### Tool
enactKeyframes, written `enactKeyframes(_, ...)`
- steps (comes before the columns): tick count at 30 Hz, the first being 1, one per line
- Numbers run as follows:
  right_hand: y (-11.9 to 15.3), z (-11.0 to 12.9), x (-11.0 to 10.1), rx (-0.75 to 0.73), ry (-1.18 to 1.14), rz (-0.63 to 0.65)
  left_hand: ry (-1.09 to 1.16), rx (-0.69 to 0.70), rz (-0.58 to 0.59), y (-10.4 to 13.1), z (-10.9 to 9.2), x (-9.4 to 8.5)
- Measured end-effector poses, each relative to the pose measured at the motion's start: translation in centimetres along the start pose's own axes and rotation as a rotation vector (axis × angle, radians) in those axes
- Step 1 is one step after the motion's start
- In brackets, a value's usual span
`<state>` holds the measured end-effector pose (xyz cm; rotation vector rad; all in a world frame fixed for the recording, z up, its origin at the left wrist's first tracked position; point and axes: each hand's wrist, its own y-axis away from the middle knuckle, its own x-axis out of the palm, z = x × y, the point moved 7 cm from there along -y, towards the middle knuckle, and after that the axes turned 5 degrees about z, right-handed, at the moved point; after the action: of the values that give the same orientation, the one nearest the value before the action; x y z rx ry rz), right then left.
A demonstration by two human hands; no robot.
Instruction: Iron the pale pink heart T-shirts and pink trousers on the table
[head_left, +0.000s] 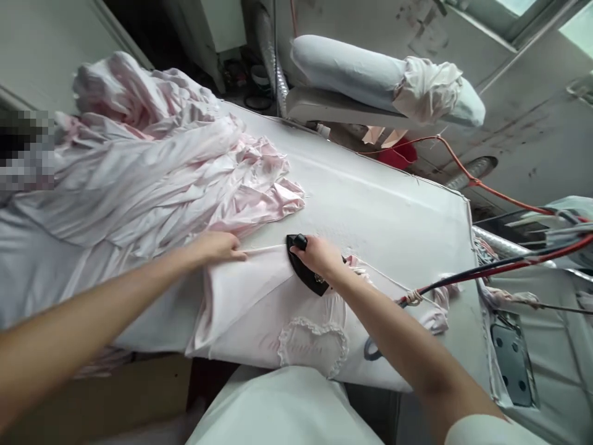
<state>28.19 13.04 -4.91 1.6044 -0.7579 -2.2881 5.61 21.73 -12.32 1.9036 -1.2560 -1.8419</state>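
A black iron (pixel 303 272) rests on a pale pink garment (pixel 250 303), with its tip pointing toward me. My right hand (pixel 323 256) is wrapped around its handle. On the garment's front, a ruffled heart outline (pixel 314 349) surrounds faint pink lettering. At the garment's far left edge, my left hand (pixel 221 248) has its fingers closed on the cloth, which runs straight from there to the iron. The fingertips are small and partly hidden. Part of the garment beneath the iron and right forearm is covered.
A large heap of pale pink garments (pixel 185 161) covers the left of the padded ironing table (pixel 370 210). Red and black hoses (pixel 491 267) cross in from the right. A padded sleeve arm (pixel 352 68) with crumpled cloth stands behind, near a red container (pixel 398 154).
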Motion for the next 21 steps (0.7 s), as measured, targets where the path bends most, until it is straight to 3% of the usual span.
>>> enactKeyframes(2,-0.2,-0.1,-0.8,-0.008,0.024,0.069,-0.028,-0.121,-0.073,1.9,4.1,-0.5)
enactKeyframes(3,0.1,-0.6,-1.3,-0.018,0.017,0.093,-0.027,-0.156,-0.176,3.0,5.0,-0.9)
enactKeyframes(5,1.7,-3.0,-2.2,-0.025,-0.054,0.103,0.032,-0.139,-0.441,5.3,3.8,-1.3)
enactKeyframes(7,3.8,-7.0,-2.8,0.004,-0.15,0.067,0.182,-0.001,-0.622,7.1,-0.5,-0.2)
enactKeyframes(8,4.9,-9.5,-3.0,0.03,-0.173,0.05,0.266,0.106,-0.635,7.5,-3.5,0.9)
enactKeyframes(11,7.0,-16.7,-3.5,0.107,-0.072,0.006,0.333,0.364,-0.491,7.3,-13.4,4.6)
enactKeyframes(13,7.3,-19.8,-5.0,0.123,0.124,-0.127,0.235,0.349,-0.405,6.4,-18.0,6.3)
enactKeyframes(14,7.1,-20.1,-6.0,0.072,0.226,-0.224,0.186,0.297,-0.365,5.9,-19.4,6.7)
enactKeyframes(16,6.3,-18.0,-6.9,-0.213,0.379,-0.337,0.135,0.183,-0.294,5.1,-20.7,7.1)
enactKeyframes(17,5.7,-15.9,-6.3,-0.435,0.417,-0.301,0.132,0.14,-0.269,4.9,-20.9,7.1)
enactKeyframes(21,5.1,-8.3,0.7,-1.299,0.469,0.189,0.178,0.081,-0.279,6.4,-20.5,6.3)
